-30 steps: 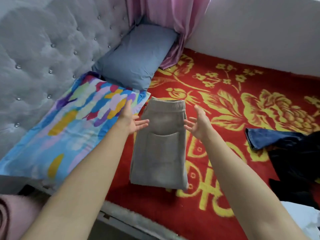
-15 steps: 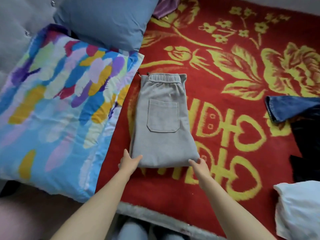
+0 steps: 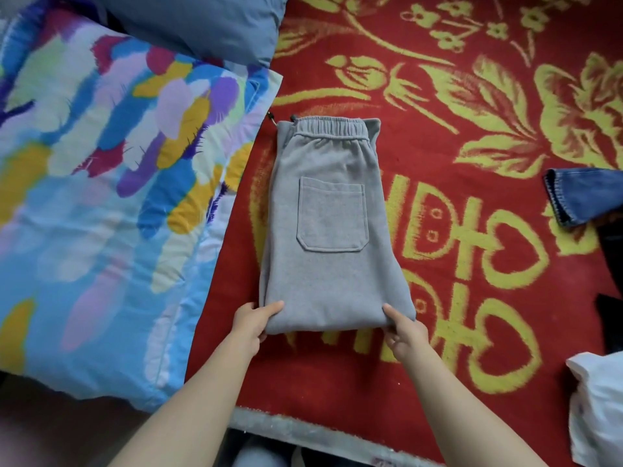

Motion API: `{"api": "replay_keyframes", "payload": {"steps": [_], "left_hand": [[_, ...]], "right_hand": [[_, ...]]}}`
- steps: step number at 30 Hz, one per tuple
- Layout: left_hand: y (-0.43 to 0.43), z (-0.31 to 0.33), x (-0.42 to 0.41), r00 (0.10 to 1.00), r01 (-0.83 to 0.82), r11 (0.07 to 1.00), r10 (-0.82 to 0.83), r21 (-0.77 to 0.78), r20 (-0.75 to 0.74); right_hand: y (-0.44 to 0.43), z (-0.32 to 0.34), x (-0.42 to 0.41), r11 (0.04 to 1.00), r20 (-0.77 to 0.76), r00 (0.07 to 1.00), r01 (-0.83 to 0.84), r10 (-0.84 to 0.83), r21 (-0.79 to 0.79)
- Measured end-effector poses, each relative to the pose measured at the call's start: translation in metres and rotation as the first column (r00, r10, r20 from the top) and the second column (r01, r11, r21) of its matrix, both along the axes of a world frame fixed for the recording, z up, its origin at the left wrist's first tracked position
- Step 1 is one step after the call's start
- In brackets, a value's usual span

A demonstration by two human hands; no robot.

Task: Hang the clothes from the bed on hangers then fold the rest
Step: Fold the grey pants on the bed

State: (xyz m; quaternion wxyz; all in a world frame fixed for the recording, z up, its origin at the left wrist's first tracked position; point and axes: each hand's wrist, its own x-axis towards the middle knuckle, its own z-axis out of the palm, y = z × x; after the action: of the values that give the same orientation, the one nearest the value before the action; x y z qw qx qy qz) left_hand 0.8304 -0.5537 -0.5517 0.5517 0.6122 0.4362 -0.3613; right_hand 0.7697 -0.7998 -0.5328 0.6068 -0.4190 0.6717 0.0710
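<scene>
Grey sweatpants (image 3: pixel 332 227) lie folded on the red and yellow bed cover (image 3: pixel 472 271), waistband away from me, back pocket up. My left hand (image 3: pixel 253 320) grips the near left corner of the fold, thumb on top and fingers tucked under the edge. My right hand (image 3: pixel 406 332) grips the near right corner the same way, thumb on top of the cloth.
A multicoloured pillow (image 3: pixel 101 197) lies left of the sweatpants, a blue-grey pillow (image 3: pixel 209 21) beyond it. Blue jeans (image 3: pixel 583 197) and dark clothes (image 3: pixel 612 298) lie at the right edge, with a white garment (image 3: pixel 596 409) at the lower right. The bed's near edge (image 3: pixel 303 433) runs below my arms.
My hands came down from above the waistband to the near end of the sweatpants and took hold of its two corners. The camera tilted down and closer.
</scene>
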Motion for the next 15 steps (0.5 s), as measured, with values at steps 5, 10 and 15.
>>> {"api": "replay_keyframes", "payload": {"steps": [5,10,15], "left_hand": [[0.007,0.006,-0.002,0.998,-0.012,0.998,0.008,-0.057,-0.064],[0.024,0.028,-0.03,0.992,0.008,0.997,-0.018,-0.082,-0.125],[0.039,0.068,-0.075,0.975,-0.118,0.977,0.08,-0.178,-0.208]], "right_hand": [[0.005,0.008,-0.002,0.991,-0.017,0.992,0.125,-0.124,0.04],[0.003,0.028,-0.033,0.992,-0.108,0.994,0.024,-0.01,0.125],[0.008,0.067,-0.075,0.989,-0.19,0.977,-0.073,0.097,0.131]]}}
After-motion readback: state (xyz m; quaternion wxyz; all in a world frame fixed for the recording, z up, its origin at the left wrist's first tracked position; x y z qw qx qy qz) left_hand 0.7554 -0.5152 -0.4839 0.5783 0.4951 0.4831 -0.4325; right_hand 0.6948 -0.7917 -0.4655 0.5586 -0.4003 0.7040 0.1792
